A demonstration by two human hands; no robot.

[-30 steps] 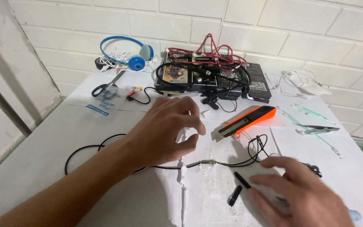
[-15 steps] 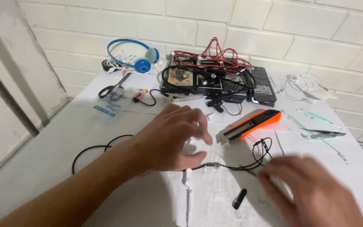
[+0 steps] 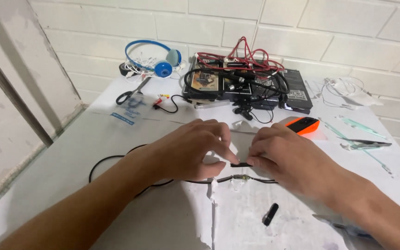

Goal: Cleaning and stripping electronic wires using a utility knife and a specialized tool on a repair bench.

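Observation:
My left hand (image 3: pixel 188 150) and my right hand (image 3: pixel 285 157) meet at the middle of the table. Together their fingertips pinch a small flat black piece (image 3: pixel 240 164). Just below it lies a thin black cable (image 3: pixel 116 159) with a small clear joint (image 3: pixel 239 178) in its run; the cable loops out to the left under my left forearm. A short black cap (image 3: pixel 270 214) lies loose on the white paper (image 3: pixel 237 222) in front of my right wrist.
An orange and black tool (image 3: pixel 303 125) sits behind my right hand. At the back are blue headphones (image 3: pixel 156 60), scissors (image 3: pixel 130 94), a pile of black devices with red and black wires (image 3: pixel 241 76), and white earphones (image 3: pixel 343 88). Clear plastic strips (image 3: pixel 362 134) lie at right.
My right hand has come up from the lower right to meet my left hand. Both now pinch the small black piece above the cable.

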